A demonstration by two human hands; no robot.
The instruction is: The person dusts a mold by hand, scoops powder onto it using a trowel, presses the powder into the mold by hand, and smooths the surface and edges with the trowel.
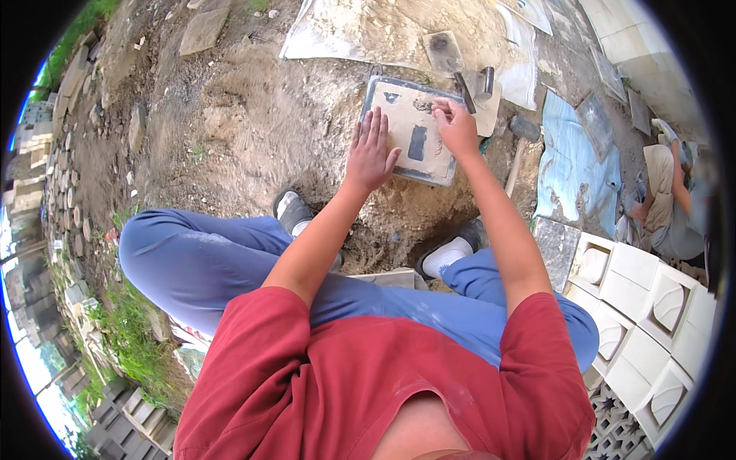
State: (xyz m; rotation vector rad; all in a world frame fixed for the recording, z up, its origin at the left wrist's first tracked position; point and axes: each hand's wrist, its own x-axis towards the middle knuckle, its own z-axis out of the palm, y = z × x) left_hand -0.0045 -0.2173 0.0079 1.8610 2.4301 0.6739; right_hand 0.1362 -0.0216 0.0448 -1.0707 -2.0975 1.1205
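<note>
A flat, roughly square panel (410, 115) lies on the dirt in front of my feet. Its face is tan and dusty, with a dark rim, a dark rectangle near the middle and smaller dark patches. My left hand (372, 152) rests on its left side, palm down, fingers stretched out. Over the upper right part hovers or rests my right hand (458, 129), fingers bent and drawn together; whether anything small is pinched in them cannot be seen. Just beyond that hand lie a dark bar-shaped handle (464, 92) and a dark cylindrical grip (487, 80), both untouched.
A grey square tile (443, 52) and a white sheet (326, 34) with sandy material lie beyond the panel. To the right are a blue sheet (567, 153), stacked pale moulded blocks (629, 284) and another person (678, 199). Stone slabs (205, 31) and rubble lie left.
</note>
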